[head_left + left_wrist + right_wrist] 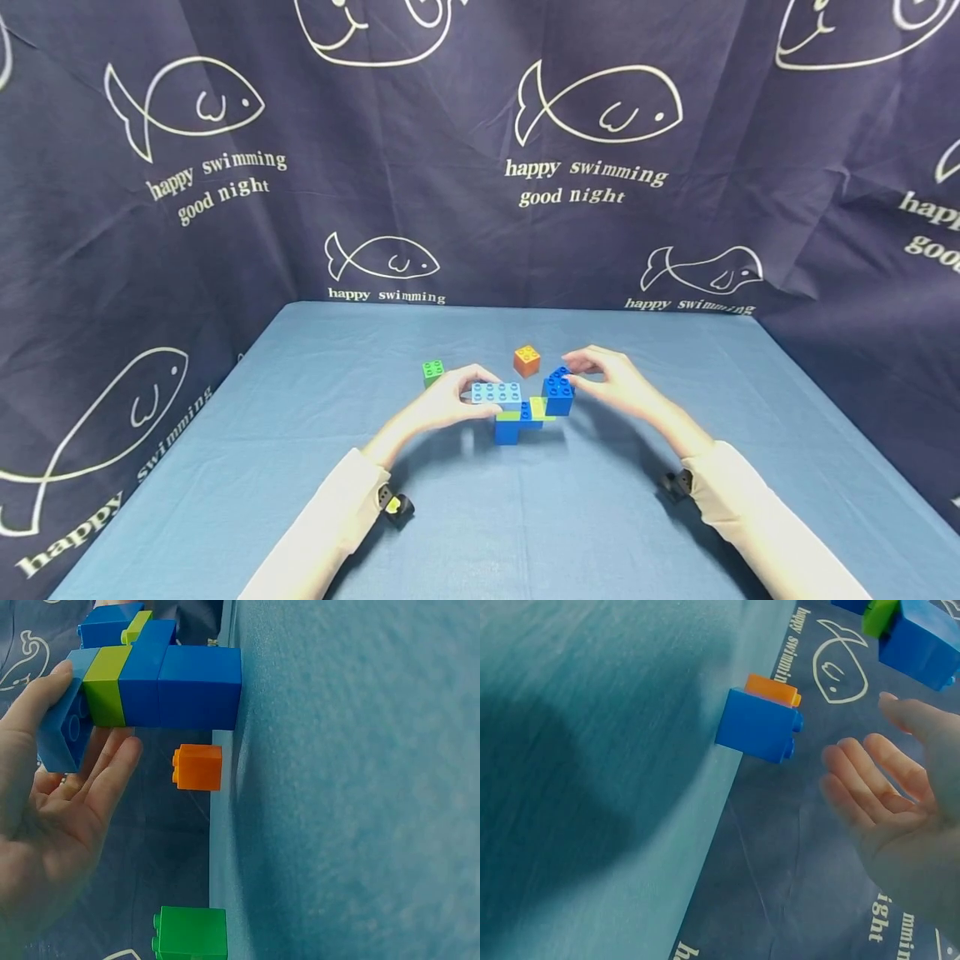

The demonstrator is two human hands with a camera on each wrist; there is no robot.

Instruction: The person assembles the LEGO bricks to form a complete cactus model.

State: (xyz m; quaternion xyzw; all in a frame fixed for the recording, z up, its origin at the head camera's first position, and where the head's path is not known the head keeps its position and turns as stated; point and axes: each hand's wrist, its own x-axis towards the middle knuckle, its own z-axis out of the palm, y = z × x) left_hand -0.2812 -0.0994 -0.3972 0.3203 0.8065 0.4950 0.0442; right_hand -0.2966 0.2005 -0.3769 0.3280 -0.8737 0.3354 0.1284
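Left hand (452, 398): light-blue brick (495, 398) gripped between thumb on the near side and fingers on the far side. Right hand (617, 385): partly spread, fingers gently bent, nothing held; a gap to the bricks is seen in the right wrist view.

The brick assembly (507, 432) is held between the hands, about mid-surface. A loose dark-blue brick (754, 724) is seen behind its right end, studs up. Wide stretches of surface (540, 533) are left toward the near side and out to the slanting left and right edges. On the far side, room is narrowed by an orange brick (527, 362) and, at far left beyond the left hand, a green brick (432, 373). The far edge is bounded by a printed cloth backdrop (465, 175).

Assembly: bridge-like; light-blue brick topmost at left, lime below, dark-blue base; at right, lime capped by an overhanging four-stud dark-blue block.
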